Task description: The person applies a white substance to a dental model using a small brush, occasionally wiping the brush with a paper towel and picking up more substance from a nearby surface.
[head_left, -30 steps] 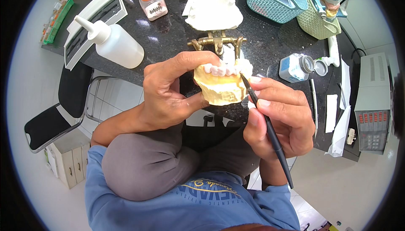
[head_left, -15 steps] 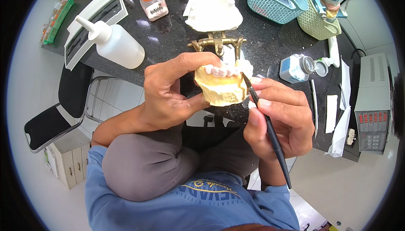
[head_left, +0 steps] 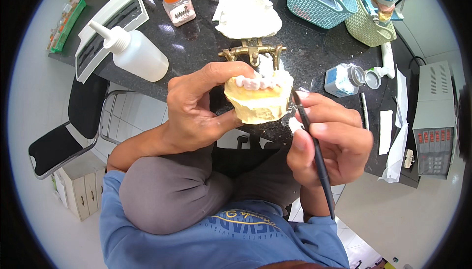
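My left hand [head_left: 201,106] grips a yellow plaster dental model [head_left: 258,109] by its left side, thumb low and index finger along the top. A row of whitish-pink teeth [head_left: 255,82] runs along the model's upper edge. Behind it, a brass articulator [head_left: 253,50] joins it to a white plaster cast [head_left: 250,15] lying farther back on the bench. My right hand [head_left: 334,138] holds a slim black brush [head_left: 317,153] like a pen. The brush's dark tip points up beside the model's right side, a little apart from the teeth.
On the left stand a white squeeze bottle [head_left: 136,55] and an orange-capped jar [head_left: 178,6]. Back right are a teal basket [head_left: 322,6] and a green basket [head_left: 371,28]. An opened jar [head_left: 344,79], a pen-like stick [head_left: 364,111] and paper strips [head_left: 395,151] lie right, near a grey machine [head_left: 435,121].
My right hand has drawn the brush slightly right and down, so its tip has left the teeth. The dental model has tilted a little in my left hand.
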`<state>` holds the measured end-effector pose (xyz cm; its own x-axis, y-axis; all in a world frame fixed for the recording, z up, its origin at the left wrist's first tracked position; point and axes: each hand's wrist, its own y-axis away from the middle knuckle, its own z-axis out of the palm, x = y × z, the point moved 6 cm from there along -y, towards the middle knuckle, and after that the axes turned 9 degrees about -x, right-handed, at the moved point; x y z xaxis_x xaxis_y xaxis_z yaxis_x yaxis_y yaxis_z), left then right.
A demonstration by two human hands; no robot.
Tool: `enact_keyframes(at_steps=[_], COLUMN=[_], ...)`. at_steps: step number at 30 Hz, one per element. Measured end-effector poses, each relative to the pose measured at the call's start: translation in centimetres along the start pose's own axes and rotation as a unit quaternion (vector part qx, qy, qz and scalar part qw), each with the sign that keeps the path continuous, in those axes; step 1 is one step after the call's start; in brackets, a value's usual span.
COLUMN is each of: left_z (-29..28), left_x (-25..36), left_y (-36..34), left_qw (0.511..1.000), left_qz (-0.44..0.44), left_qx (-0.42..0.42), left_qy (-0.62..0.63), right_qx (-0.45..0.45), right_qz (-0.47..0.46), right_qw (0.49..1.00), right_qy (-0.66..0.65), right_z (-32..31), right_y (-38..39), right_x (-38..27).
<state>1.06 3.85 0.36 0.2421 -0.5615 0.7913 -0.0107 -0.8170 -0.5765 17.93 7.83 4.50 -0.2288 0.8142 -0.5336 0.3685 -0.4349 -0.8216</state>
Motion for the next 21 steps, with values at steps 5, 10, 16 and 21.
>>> enact_keyframes(at_steps=[5, 10, 16, 21], left_z=[-0.2, -0.5, -1.0, -0.7], left_x=[-0.8, -0.6, -0.4, -0.9], left_y=[0.1, 0.1, 0.2, 0.9], left_qw=[0.994, 0.987, 0.981, 0.965], left_qz=[-0.040, -0.031, -0.043, -0.054], left_qx=[0.012, 0.020, 0.017, 0.019], left_qy=[0.102, 0.156, 0.186, 0.255], right_qx=[0.012, -0.008, -0.114, -0.149], right_qz=[0.061, 0.157, 0.164, 0.215], right_qw=[0.997, 0.988, 0.962, 0.953], right_qy=[-0.034, 0.013, 0.184, 0.152], right_z=[-1.6, -3.1, -1.0, 0.6], right_y=[-0.3, -5.6, -15.8, -20.7], right_x=[0.5, 0.8, 3.6, 13.2])
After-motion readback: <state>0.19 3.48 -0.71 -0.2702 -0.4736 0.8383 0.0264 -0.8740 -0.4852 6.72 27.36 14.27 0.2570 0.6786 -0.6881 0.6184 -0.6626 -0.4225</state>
